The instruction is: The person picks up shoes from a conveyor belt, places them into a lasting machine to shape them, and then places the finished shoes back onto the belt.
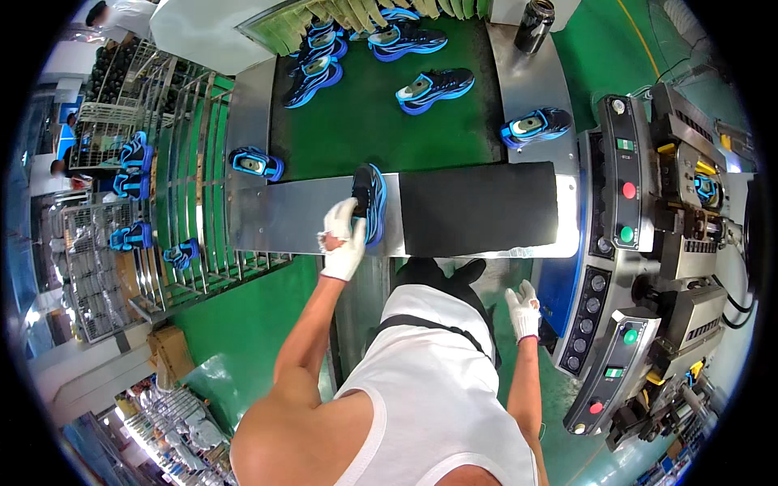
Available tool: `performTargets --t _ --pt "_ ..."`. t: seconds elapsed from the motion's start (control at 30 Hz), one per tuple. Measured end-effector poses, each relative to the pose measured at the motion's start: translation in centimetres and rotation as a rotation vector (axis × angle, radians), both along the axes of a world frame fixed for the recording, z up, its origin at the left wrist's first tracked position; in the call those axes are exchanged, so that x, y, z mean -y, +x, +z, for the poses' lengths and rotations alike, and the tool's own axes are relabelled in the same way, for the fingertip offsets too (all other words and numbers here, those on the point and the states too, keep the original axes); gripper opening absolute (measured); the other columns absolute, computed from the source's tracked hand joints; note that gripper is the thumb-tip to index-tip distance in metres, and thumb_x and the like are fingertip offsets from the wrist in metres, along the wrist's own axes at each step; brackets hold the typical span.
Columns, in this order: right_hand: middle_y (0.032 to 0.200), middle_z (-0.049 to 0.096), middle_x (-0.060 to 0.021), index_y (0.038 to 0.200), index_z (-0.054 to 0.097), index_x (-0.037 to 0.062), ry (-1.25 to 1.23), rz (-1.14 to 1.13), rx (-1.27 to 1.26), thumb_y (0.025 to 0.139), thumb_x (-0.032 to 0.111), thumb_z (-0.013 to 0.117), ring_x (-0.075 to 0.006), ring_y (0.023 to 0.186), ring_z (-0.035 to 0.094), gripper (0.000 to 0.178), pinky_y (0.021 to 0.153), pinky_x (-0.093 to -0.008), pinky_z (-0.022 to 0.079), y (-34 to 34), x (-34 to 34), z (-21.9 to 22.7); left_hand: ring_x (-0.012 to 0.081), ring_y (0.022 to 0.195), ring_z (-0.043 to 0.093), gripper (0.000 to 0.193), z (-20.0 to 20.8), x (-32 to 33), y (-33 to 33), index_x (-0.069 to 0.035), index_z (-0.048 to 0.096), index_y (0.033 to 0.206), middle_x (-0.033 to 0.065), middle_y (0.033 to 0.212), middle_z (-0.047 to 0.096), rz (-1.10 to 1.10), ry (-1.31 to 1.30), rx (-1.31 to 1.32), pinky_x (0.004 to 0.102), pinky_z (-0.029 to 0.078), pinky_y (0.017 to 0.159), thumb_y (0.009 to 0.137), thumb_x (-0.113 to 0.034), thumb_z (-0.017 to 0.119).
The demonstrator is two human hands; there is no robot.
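Note:
A black and blue sneaker (371, 207) stands upright on the metal ledge at the near end of the conveyor, its toe pointing away from me. My left hand (344, 243), in a white glove, is closed at the left side of the sneaker's heel end, thumb and fingers against it. My right hand (523, 311), gloved as well, hangs low beside the machine with its fingers apart and nothing in them. A flat black mat (480, 209) lies on the ledge just right of the sneaker.
Several similar sneakers (435, 89) rest on the green conveyor belt (365, 134). Single sneakers sit on the left (256, 164) and right (535, 128) metal edges. A dark can (535, 26) stands far right. A rail rack (198, 186) is at left, a button-panelled machine (624, 174) at right.

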State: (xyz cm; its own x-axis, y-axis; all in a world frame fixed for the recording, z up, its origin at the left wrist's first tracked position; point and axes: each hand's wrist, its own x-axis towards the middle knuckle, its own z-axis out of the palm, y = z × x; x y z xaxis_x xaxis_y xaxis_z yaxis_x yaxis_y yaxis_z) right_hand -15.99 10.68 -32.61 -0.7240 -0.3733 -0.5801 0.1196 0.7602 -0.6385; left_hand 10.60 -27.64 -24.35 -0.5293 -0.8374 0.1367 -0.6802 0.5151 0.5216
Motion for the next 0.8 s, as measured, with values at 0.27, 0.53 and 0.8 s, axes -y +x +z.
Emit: performTargets --t 0.27,0.53,0.8 --pt "0.141 0.061 -0.0285 0.149 0.048 -0.0022 0.004 0.461 -0.139 0.088 0.030 0.077 -0.0371 0.130 0.062 0.075 0.107 -0.0429 0.050 -1.8 7.6 1.9 0.0417 0.139 0.048 0.099 -2.3 -0.5 0.7 0.002 0.037 0.154 0.0256 0.148 0.050 0.314 0.217 0.089 0.0467 0.040 0.116 0.076 -0.034 0.088" --pt "0.145 0.059 -0.0245 0.154 0.044 0.0030 -0.028 0.460 -0.239 0.087 0.038 0.077 -0.0383 0.135 0.057 0.082 0.113 -0.0413 0.044 -3.6 14.7 2.1 0.0384 0.114 0.065 0.048 -7.1 4.2 -2.0 -0.003 0.068 0.124 0.0221 0.124 0.067 0.345 0.194 -0.146 0.0444 0.053 0.100 0.080 -0.019 0.080" --pt "0.165 0.032 -0.0208 0.160 0.038 0.0139 0.449 0.900 -0.495 0.086 0.048 0.071 -0.0496 0.144 0.039 0.087 0.116 -0.0543 0.038 1.8 24.4 -2.4 0.0301 0.104 0.071 0.041 -5.8 4.5 7.2 -0.004 0.069 0.120 0.0171 0.116 0.072 0.620 0.490 -0.467 0.0393 0.055 0.094 0.085 -0.021 0.081"
